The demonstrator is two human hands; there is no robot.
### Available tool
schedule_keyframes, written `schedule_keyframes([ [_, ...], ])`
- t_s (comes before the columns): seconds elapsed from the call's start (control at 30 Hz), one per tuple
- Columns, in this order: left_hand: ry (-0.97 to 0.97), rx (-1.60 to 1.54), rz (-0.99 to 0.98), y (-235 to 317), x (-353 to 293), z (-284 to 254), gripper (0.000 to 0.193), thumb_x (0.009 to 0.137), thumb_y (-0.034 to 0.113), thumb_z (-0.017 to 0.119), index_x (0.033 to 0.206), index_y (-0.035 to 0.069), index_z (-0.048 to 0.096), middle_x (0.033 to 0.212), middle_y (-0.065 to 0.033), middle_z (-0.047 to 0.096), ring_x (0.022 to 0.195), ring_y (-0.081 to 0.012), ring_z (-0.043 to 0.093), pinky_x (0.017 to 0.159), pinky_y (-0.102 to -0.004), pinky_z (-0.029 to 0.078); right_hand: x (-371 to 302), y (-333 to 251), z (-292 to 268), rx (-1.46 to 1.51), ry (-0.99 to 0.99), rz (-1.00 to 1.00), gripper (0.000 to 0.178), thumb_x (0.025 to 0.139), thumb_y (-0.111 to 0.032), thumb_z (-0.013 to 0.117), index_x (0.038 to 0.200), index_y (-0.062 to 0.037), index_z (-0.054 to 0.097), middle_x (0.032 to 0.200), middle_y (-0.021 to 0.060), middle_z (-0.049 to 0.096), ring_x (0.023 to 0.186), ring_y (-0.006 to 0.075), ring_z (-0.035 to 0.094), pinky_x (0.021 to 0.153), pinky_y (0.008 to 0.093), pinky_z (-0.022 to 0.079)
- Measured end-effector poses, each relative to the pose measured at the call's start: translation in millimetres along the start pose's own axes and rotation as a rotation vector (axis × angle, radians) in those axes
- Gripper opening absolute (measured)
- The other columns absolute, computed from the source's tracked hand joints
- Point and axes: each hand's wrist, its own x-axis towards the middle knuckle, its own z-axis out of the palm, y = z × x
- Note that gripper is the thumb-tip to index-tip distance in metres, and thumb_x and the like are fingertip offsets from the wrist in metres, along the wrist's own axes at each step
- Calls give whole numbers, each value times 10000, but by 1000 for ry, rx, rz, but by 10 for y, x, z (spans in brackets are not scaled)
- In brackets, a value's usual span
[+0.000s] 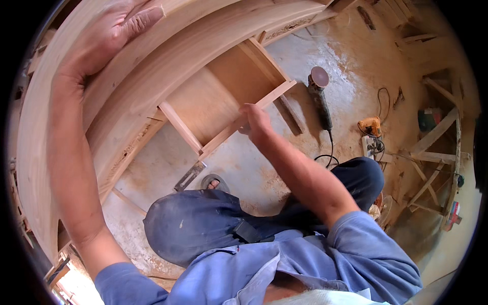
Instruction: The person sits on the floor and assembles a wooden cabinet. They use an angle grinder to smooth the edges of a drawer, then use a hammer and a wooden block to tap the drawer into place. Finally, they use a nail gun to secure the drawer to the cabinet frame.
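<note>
A wooden drawer [203,99] of pale, unpainted wood stands pulled out of a large wooden furniture piece [168,76]. My right hand [255,120] is closed round the middle of the drawer's near edge, its fingertips hidden against the wood. My left hand [119,30] rests on the broad top board of the furniture, thumb stretched out. Its other fingers are partly cut off by the upper rim. Inside the drawer I see only its bare plywood bottom, partly in shadow.
On the dusty floor lie an angle grinder [320,99] with a round disc, a wood strip [290,114] and a metal level-like bar [190,176]. Farther right are a yellow power tool [370,125], a white power strip [368,146] and a wooden frame [432,156]. Cords trail between them.
</note>
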Motion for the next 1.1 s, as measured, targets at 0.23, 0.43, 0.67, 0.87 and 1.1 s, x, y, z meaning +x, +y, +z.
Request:
schedule_keyframes([
  [0.23, 31, 100, -50, 141, -306, -106, 873, 753, 387, 830, 1456, -8, 496, 1578, -224, 394, 1471, -374, 356, 1228, -419, 272, -160, 94, -802, -229, 166, 90, 197, 795, -215, 704, 846, -51, 608, 837, 101, 566, 675, 248, 565, 531, 460, 486],
  [0.43, 83, 157, 4, 83, -318, -7, 821, 718, 279, 857, 1419, -5, 539, 1519, -206, 484, 1412, -345, 452, 1200, -376, 336, -912, -9, -1923, -264, 353, 70, 202, 771, -59, 696, 936, 33, 625, 765, 113, 572, 648, 254, 591, 560, 451, 527],
  [0.67, 138, 149, -11, 30, -301, 140, 801, 711, 280, 873, 1395, 1, 564, 1484, -180, 534, 1365, -341, 507, 1169, -392, 380, -1354, -693, -3166, -60, 422, -17, 487, 706, -58, 670, 1174, 1, 550, 992, 150, 622, 893, 317, 644, 839, 489, 578],
  [0.87, 188, 269, -52, 148, -420, 221, 736, 767, 282, 810, 1414, 46, 550, 1432, -163, 564, 1332, -329, 527, 1160, -400, 386, -1142, -1831, -4309, -104, 431, -34, 441, 714, -160, 664, 1117, 0, 580, 1098, 162, 649, 1013, 356, 644, 917, 538, 555],
  [1.1, 182, 639, -295, -71, -437, 559, 733, 818, 171, 743, 1497, 185, 467, 1482, -80, 539, 1305, -349, 545, 1112, -437, 462, 237, -2047, -5857, -6, 537, -131, 347, 777, -283, 685, 1064, -115, 587, 1114, 162, 620, 1008, 380, 630, 817, 638, 568],
])
